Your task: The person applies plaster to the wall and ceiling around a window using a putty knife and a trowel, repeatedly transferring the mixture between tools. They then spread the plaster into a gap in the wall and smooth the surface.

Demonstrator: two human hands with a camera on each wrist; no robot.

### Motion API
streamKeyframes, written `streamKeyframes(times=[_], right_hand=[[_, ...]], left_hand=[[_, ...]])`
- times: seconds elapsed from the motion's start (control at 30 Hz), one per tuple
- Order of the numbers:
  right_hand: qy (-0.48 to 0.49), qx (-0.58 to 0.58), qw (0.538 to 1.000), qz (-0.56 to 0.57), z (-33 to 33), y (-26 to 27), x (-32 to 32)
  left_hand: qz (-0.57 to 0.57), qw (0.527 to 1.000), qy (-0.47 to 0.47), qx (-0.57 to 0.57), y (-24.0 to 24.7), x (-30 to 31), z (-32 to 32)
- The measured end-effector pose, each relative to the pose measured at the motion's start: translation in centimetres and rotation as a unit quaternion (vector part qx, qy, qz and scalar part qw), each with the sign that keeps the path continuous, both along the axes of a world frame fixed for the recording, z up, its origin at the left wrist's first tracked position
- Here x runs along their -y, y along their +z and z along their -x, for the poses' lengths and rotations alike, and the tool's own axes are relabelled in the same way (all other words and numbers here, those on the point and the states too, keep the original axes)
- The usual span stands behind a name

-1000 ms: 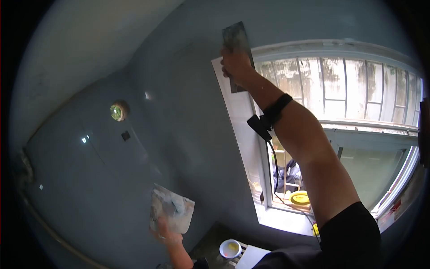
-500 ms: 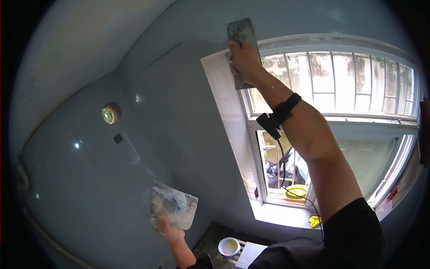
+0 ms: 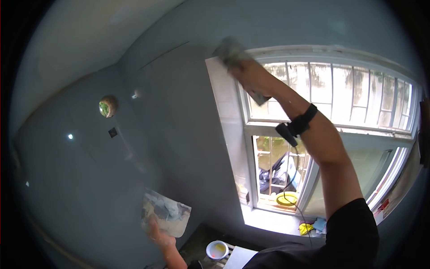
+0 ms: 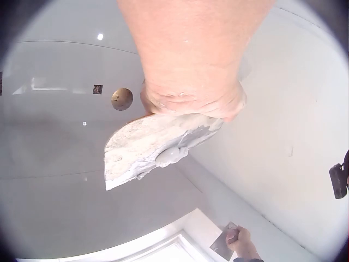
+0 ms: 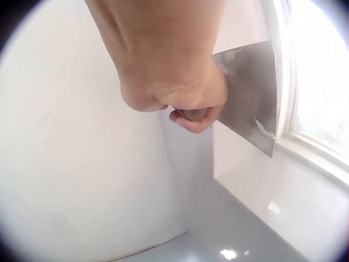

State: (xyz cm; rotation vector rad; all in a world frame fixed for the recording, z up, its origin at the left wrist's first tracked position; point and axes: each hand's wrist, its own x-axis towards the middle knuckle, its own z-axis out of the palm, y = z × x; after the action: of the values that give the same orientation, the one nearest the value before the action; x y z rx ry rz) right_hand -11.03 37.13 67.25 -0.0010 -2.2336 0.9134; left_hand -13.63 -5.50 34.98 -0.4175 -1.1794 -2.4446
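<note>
The right hand grips the handle of a flat rectangular trowel at the upper left corner of the window; the trowel is blurred. In the right wrist view, fingers curl round the handle and the grey blade carries a white smear near the window frame. Low at the left, the left hand holds a flat board with a lump of pale paste on it. The left wrist view shows the board tilted, its paste on top and the gripping fingers mostly hidden.
The barred window fills the right side, with cloths on its sill. Grey wall panels have a round hole. A white bowl stands below. A cable hangs from the right wrist's camera.
The right hand and trowel have moved down, and the trowel has turned to a more slanting angle. The left hand still holds the board with paste. The head view has shifted slightly.
</note>
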Motion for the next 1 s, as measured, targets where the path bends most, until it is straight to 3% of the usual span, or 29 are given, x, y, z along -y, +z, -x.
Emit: streamKeyframes(times=[0.03, 0.07, 0.1, 0.17, 0.33, 0.43, 0.53, 0.63, 0.73, 0.83, 0.9, 1.0], right_hand=[[-0.058, 0.004, 0.982, -0.178, -0.7, 0.4, 0.6], [-0.113, 0.008, 0.929, -0.352, -1.3, 1.0, 1.2], [-0.16, 0.011, 0.842, -0.515, -1.8, 1.7, 1.8], [-0.269, 0.011, 0.784, -0.559, -2.3, 4.8, 3.5], [-0.321, -0.014, 0.76, -0.565, -2.8, 12.2, 4.2], [-0.283, -0.026, 0.718, -0.636, -1.8, 13.3, 3.9], [-0.277, -0.001, 0.733, -0.621, -0.5, 13.1, 5.7], [-0.331, 0.024, 0.69, -0.644, 1.1, 13.7, 5.7], [-0.363, -0.02, 0.65, -0.668, -0.1, 14.2, 9.2], [-0.353, -0.053, 0.632, -0.688, 0.4, 17.6, 10.8], [-0.39, -0.021, 0.636, -0.665, -0.8, 18.4, 15.0], [-0.407, -0.019, 0.631, -0.661, -0.1, 18.9, 15.7]], left_hand=[[-0.006, 1.0, -0.004, 0.006, -0.1, 0.0, 0.3], [-0.014, 1.0, -0.008, 0.013, -0.2, -0.1, 0.7], [-0.023, 0.999, -0.01, 0.021, -0.5, -0.2, 1.0], [-0.046, 0.998, 0.006, 0.042, -0.9, -0.7, 1.5], [-0.081, 0.994, -0.023, 0.076, -3.2, -1.7, 3.1], [-0.088, 0.99, -0.045, 0.104, -5.1, -2.0, 4.4], [-0.114, 0.982, -0.059, 0.137, -6.6, -2.8, 5.8], [-0.124, 0.977, -0.066, 0.16, -7.4, -3.3, 6.5], [-0.114, 0.972, -0.112, 0.171, -8.2, -3.3, 7.1], [-0.127, 0.969, -0.083, 0.195, -9.7, -3.5, 8.1], [-0.153, 0.962, -0.126, 0.187, -9.5, -3.5, 8.1], [-0.152, 0.962, -0.119, 0.196, -10.7, -4.7, 9.0]])
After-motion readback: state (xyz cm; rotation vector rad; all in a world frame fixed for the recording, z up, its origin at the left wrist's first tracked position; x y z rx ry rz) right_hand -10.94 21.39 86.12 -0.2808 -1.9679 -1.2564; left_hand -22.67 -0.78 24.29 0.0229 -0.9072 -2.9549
